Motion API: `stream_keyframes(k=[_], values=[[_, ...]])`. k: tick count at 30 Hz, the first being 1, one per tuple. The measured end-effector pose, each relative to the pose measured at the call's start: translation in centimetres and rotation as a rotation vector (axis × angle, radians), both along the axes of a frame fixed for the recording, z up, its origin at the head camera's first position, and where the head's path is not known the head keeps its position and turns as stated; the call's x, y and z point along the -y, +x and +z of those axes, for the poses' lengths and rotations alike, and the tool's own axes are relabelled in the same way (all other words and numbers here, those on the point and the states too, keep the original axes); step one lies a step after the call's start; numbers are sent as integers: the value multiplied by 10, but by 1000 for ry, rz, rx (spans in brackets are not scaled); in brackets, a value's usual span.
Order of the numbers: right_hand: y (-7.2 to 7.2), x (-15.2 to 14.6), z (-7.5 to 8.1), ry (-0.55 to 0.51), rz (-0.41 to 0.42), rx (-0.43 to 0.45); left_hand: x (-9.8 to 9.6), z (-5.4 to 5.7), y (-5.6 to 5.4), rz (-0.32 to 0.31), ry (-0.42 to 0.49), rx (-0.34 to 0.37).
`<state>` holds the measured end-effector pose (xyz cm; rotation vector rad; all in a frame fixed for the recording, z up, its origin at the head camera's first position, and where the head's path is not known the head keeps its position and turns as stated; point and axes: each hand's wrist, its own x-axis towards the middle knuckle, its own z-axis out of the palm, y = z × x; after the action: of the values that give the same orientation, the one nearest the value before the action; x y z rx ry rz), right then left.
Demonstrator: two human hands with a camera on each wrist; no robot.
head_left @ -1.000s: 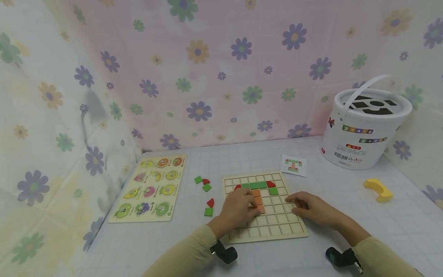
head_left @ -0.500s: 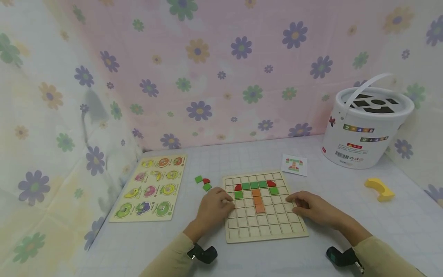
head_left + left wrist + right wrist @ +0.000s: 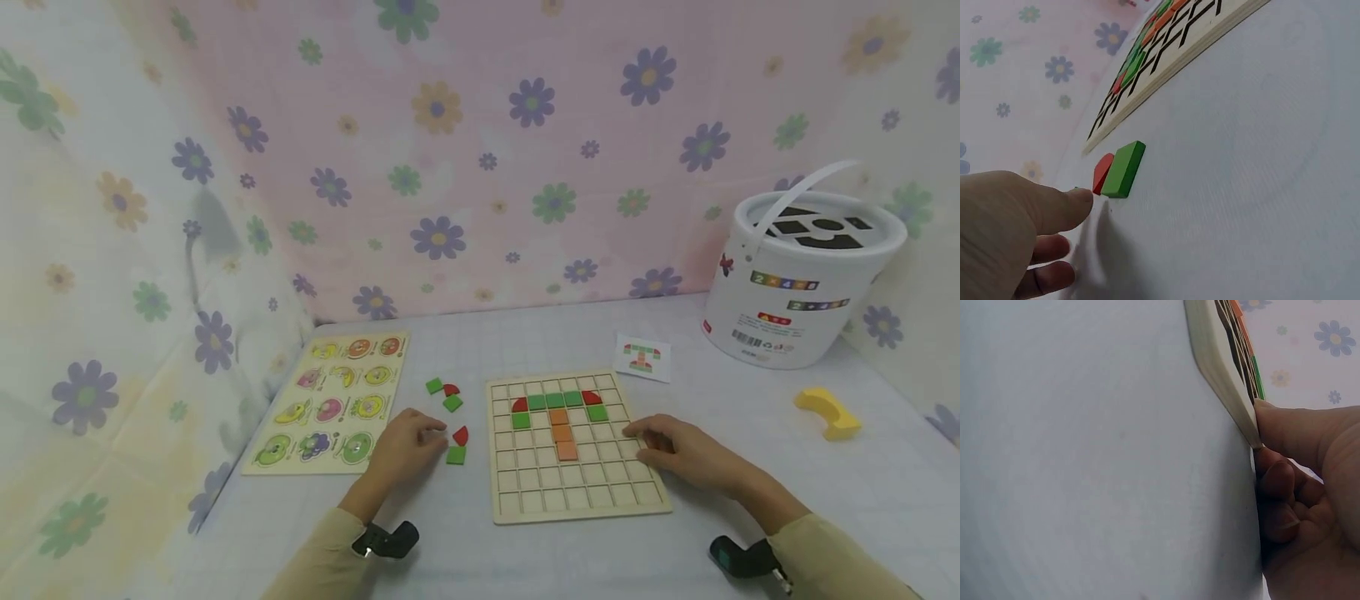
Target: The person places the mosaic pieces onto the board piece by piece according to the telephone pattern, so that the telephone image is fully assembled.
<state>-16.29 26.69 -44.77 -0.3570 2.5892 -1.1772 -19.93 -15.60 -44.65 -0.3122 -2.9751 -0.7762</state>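
Note:
In the head view a wooden grid board [image 3: 525, 483] bears a row of green squares [image 3: 554, 400] with red quarter-rounds [image 3: 592, 398] at both ends. A green square sits under each red piece, and orange squares [image 3: 562, 433] run down the middle. My right hand [image 3: 686, 450] pinches the board's right edge, thumb on top in the right wrist view. Left of the board, my left hand [image 3: 405, 450] hovers with relaxed fingers, holding nothing. Just beyond its fingertips lie a loose red quarter-round [image 3: 461, 436] and a green square [image 3: 1124, 169]; the hand appears apart from them.
Farther back lie two green squares [image 3: 452, 402] and a red quarter-round [image 3: 452, 389]. A fruit puzzle board [image 3: 322, 429] is at left. A pattern card [image 3: 642, 358] lies behind the grid board. At right are a white bucket [image 3: 787, 317] and a yellow arch block [image 3: 828, 412].
My left hand has moved left, off the board, past its left edge to beside the loose pieces. A green square under the left red piece has come into sight. The right hand stays put.

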Motion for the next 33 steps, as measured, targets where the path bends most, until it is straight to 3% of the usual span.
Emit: stream_keyframes(k=[8, 21, 33], values=[[1, 3, -1, -29, 18, 14, -18, 3, -11, -70, -98, 66], [1, 2, 1, -27, 13, 1, -32, 5, -10, -26, -188, 62], [1, -1, 0, -18, 11, -8, -40, 6, -11, -65, -206, -39]])
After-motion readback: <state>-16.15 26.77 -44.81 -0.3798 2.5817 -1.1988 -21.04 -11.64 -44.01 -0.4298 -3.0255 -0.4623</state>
